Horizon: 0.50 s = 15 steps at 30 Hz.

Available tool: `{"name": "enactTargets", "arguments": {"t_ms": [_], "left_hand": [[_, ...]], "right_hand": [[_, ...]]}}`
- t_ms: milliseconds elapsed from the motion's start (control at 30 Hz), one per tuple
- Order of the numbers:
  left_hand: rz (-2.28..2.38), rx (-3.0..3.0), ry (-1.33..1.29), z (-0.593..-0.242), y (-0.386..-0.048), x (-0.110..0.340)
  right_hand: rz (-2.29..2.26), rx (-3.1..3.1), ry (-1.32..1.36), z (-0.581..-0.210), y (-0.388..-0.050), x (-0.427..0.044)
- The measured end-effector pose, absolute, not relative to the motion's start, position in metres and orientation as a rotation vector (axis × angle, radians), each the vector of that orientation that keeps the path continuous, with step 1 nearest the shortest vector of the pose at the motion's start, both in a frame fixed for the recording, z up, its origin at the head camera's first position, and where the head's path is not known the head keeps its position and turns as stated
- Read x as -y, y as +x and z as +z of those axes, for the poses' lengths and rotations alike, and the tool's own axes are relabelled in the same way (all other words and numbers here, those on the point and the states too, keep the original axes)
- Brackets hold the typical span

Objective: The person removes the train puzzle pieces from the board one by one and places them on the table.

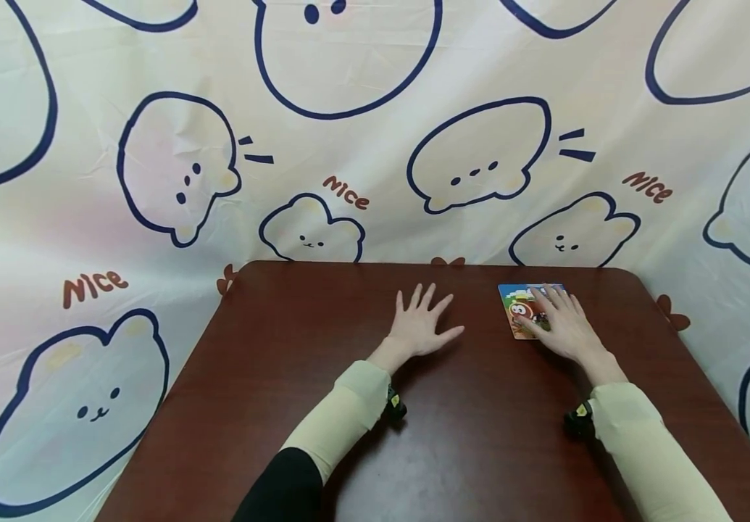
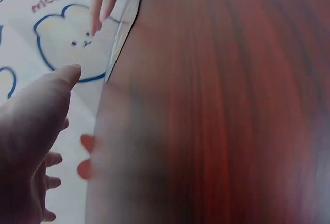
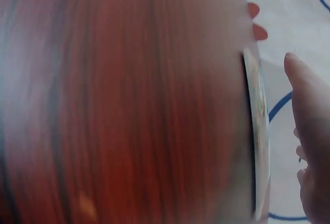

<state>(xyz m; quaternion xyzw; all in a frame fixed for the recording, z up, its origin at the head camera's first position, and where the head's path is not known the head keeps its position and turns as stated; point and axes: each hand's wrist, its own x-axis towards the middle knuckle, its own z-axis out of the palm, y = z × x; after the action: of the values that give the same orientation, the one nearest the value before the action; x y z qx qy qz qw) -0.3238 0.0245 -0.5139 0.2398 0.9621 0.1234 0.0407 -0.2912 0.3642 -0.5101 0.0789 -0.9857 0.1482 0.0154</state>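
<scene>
One colourful picture card [image 1: 521, 307] lies flat near the far edge of the single dark-brown table [image 1: 466, 435], at one o'clock from its middle. Over the card's right part is the right hand [image 1: 565, 322], fingers extended and somewhat parted, gripping nothing; whether a fingertip touches the card, I cannot tell. At nine o'clock from the card, well apart, the left hand [image 1: 419, 330] spreads all five fingers wide above the wood, holding nothing. Two pale sleeves [image 1: 342, 413] end at two black wrist devices [image 1: 396, 404]. Beyond, at twelve o'clock, one cartoon-printed cloth [image 1: 388, 152] bears three "Nice" words.
</scene>
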Motion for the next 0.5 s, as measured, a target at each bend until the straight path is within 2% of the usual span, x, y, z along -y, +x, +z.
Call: {"name": "enactTargets", "arguments": {"t_ms": [500], "left_hand": [[0.334,-2.897,0.721,-0.527,-0.322,-0.096]], "right_hand": [[0.477,3.126,0.128,-0.525,-0.283,-0.407]]}}
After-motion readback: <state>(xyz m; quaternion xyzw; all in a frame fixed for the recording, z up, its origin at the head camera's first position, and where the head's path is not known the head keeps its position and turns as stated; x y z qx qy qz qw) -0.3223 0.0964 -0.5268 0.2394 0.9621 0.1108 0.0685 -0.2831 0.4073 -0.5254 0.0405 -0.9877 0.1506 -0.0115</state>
